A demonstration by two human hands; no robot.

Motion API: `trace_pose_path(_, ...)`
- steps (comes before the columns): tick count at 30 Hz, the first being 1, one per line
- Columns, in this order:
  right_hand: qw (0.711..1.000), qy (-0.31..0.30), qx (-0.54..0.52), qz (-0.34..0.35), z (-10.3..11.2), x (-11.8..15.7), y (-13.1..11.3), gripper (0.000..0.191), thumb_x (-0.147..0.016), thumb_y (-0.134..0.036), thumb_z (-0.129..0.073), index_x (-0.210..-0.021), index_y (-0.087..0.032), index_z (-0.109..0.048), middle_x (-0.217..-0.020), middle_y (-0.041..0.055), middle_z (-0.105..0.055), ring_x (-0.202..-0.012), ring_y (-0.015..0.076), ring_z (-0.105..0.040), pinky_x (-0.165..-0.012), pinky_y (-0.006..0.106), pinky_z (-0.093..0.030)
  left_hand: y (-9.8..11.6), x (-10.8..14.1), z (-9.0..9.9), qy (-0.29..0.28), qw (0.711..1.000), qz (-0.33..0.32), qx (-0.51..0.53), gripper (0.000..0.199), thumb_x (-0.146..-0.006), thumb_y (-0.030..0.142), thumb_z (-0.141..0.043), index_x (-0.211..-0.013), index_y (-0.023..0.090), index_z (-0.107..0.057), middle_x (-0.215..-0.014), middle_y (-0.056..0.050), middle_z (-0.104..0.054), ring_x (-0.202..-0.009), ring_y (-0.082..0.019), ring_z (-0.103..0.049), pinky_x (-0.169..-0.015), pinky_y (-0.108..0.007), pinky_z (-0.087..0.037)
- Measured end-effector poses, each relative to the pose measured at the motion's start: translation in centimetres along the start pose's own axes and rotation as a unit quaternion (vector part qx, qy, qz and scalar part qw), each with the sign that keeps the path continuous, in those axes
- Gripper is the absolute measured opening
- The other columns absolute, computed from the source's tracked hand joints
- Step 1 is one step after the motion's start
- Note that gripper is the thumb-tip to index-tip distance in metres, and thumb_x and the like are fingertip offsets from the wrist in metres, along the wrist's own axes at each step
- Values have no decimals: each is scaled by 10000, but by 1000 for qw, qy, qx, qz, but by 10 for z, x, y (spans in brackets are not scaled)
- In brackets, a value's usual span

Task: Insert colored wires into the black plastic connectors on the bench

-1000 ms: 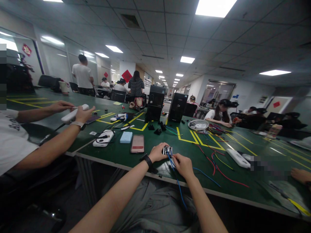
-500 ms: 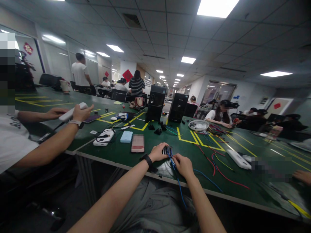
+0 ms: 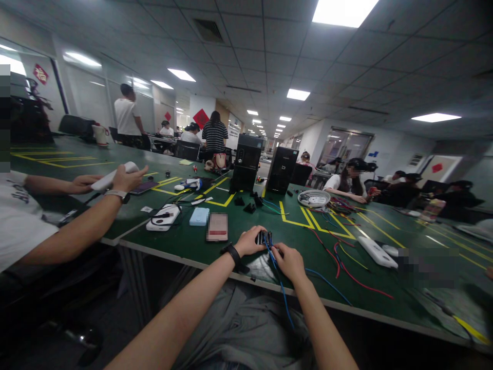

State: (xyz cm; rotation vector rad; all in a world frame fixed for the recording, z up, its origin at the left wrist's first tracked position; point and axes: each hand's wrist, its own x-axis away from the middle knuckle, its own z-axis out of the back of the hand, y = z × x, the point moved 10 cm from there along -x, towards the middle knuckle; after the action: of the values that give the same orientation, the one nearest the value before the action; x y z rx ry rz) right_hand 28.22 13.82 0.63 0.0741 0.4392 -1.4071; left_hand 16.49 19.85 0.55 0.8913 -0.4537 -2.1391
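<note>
My left hand (image 3: 249, 241) is closed around a small black part (image 3: 262, 237) with light stripes, just above the front edge of the green table (image 3: 177, 246). Its exact kind is too small to make out. Blue wires (image 3: 283, 293) run from the part and hang over the table edge toward my lap. The fingers of my right hand (image 3: 288, 261) are pinched at the blue wires, close beside the black part. The fingertips partly hide where the wires meet it.
Red wires (image 3: 358, 282) and another blue wire (image 3: 329, 284) lie to the right, near a white device (image 3: 376, 252). A pink-and-grey box (image 3: 217, 227), a light-blue case (image 3: 199, 217) and a white power bank (image 3: 164, 218) sit left. Black computer towers (image 3: 283, 171) stand behind. A co-worker's arm (image 3: 88, 218) reaches in at left.
The view has shifted very slightly. Both hands keep their hold on the black part and the blue wires, with only a tiny movement of the right fingers.
</note>
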Motion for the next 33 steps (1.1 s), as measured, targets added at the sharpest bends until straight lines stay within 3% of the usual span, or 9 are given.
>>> trace_pose_path(10,999,-22,-29,-3,-3,0,-1,256,-959,-367,-487,-1004,-167,-641,-841,15,-673,-774,160,-638,-751,352,-502,-2,1,0,4,1000,-4,8,307,-904,351,-590,-1143,161,-556,-1141,-71,-581,-1020,-224,-577,-883,-441,-482)
trace_pose_path(17,995,-66,-68,19,5,-18,-2,291,-939,-384,-523,-811,-149,-639,-755,-6,-655,-697,133,-622,-704,317,-507,-2,1,1,14,1000,-14,11,303,-900,343,-596,-1138,160,-556,-1140,-71,-577,-1020,-225,-575,-880,-439,-484)
trace_pose_path(25,995,-43,-90,-23,2,-2,-4,259,-952,-378,-499,-987,-163,-640,-892,26,-669,-825,169,-633,-788,372,-496,2,1,2,7,999,-30,24,309,-889,341,-607,-1131,157,-551,-1130,-68,-571,-1004,-222,-572,-869,-431,-482)
trace_pose_path(29,987,-88,-131,-17,-9,-4,-1,245,-939,-363,-528,-893,-150,-639,-840,13,-655,-780,153,-623,-749,345,-505,5,2,3,2,999,-30,22,308,-883,339,-611,-1127,160,-550,-1137,-67,-564,-1019,-226,-561,-878,-432,-471)
trace_pose_path(33,966,-166,-196,-24,-22,-10,4,277,-945,-372,-522,-841,-134,-618,-719,-23,-615,-595,104,-584,-593,266,-507,5,1,2,-2,1000,-21,14,311,-880,335,-612,-1130,162,-545,-1139,-67,-559,-1020,-228,-556,-882,-436,-463)
